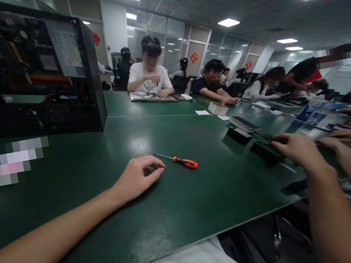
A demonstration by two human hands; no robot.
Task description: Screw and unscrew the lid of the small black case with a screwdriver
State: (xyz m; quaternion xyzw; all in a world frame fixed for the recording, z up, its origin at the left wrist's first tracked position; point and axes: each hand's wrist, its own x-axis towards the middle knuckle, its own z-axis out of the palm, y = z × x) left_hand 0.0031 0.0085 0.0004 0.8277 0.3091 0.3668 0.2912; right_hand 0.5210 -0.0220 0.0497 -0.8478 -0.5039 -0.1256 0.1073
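On the green tabletop rests my left hand, its fingers loosely curved with a gap to the thumb and nothing between them. Just beyond its fingertips lies a screwdriver with an orange and black handle, its shaft pointing back toward the hand. My right hand reaches out at the right, thumb and fingers closed around something dark and thin that I cannot make out. A black open box sits beside its fingers. A dark flat block with a pale edge is a little farther off.
An opened computer case stands at the left, its circuit boards showing. A light cardboard box and white papers lie farther back. Close on my right, another person's hand and forearm reach in. Several people sit around the table.
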